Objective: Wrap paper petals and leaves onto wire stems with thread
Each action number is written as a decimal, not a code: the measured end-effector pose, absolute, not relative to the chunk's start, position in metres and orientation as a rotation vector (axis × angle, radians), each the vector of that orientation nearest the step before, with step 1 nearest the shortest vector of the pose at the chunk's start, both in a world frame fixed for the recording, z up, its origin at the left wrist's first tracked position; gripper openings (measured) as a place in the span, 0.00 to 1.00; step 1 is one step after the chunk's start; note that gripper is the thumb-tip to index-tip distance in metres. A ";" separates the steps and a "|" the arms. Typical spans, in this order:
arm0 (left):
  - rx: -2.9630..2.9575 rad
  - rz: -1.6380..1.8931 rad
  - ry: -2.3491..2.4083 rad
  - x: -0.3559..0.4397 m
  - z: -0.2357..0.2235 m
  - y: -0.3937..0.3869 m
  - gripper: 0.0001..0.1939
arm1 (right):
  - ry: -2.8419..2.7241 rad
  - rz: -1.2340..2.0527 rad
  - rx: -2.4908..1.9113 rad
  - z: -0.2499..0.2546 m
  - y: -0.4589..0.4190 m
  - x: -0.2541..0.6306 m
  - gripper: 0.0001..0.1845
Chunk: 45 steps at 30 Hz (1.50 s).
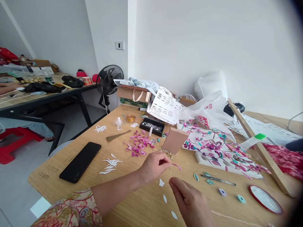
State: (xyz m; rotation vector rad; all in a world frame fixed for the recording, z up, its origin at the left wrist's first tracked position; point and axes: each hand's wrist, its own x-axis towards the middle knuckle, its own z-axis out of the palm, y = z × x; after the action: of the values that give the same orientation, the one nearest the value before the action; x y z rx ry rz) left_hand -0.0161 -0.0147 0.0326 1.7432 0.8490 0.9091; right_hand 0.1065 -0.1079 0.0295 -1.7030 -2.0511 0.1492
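Note:
My left hand point(153, 167) is closed in a pinch on a slim pink petal point(177, 166), which curves out to the right of the fingertips. Just below it, my right hand point(193, 201) is closed, with thumb and forefinger pressed together on a fine pale thread point(170, 172) that runs up to the left fingertips. Under the hands lie small white leaf-shaped pieces point(165, 199) on the wooden table. A heap of loose pink petals point(139, 143) sits beyond my left hand. To the right are green-edged leaf pieces point(196, 177), a pen point(221, 180) and thread spools point(240, 198).
A black phone point(80, 162) lies at the left, near white cut strips point(110, 164). Behind my hands stand a pinkish box point(175, 141) and a black tray point(151, 126). Finished-looking flower sprays point(217, 145), a wooden bar point(258, 146) and a red-rimmed round dish point(265, 199) occupy the right.

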 end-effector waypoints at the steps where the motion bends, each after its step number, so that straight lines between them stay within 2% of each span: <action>1: 1.898 0.914 0.819 -0.016 0.032 -0.015 0.05 | -2.087 0.104 -1.710 0.039 -0.109 0.108 0.16; 4: 2.227 0.829 0.620 -0.017 0.033 -0.020 0.07 | -2.103 0.024 -1.723 0.070 -0.104 0.120 0.16; 7: 2.222 0.744 0.471 -0.018 0.038 -0.026 0.06 | -2.045 0.148 -1.725 0.084 -0.088 0.139 0.15; 11: 1.793 0.803 0.588 -0.018 0.046 -0.030 0.04 | -1.789 0.546 -1.608 0.060 -0.068 0.147 0.16; 14: 1.571 0.892 0.706 -0.015 0.047 -0.027 0.04 | -1.620 0.659 -1.581 0.028 -0.068 0.129 0.17; 18: 1.762 1.014 0.819 -0.012 0.039 -0.020 0.04 | -1.700 0.416 -1.666 0.010 -0.088 0.099 0.18; 23: 2.294 0.939 0.730 -0.011 0.027 -0.020 0.09 | -1.950 0.099 -1.686 0.042 -0.105 0.104 0.17; 28: 2.372 0.838 0.411 -0.013 0.030 -0.027 0.08 | -1.898 0.197 -1.758 0.072 -0.089 0.146 0.15; 32: 1.956 0.930 0.554 -0.013 0.036 -0.031 0.04 | -1.718 0.541 -1.642 0.047 -0.076 0.154 0.15; 35: 1.821 0.986 0.691 -0.012 0.036 -0.029 0.03 | -1.625 0.615 -1.608 0.017 -0.079 0.137 0.18; 39: 1.915 1.036 0.792 -0.010 0.028 -0.025 0.04 | -1.672 0.473 -1.715 0.004 -0.099 0.108 0.19; 45: 2.436 0.959 0.653 -0.009 0.021 -0.025 0.09 | -1.906 0.188 -1.756 0.043 -0.115 0.112 0.19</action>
State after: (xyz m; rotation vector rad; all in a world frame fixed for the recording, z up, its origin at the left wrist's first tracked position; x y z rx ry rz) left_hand -0.0093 -0.0252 0.0210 2.4362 0.6530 0.9588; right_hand 0.1115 -0.1147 0.0435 -1.7565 -1.9061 0.1882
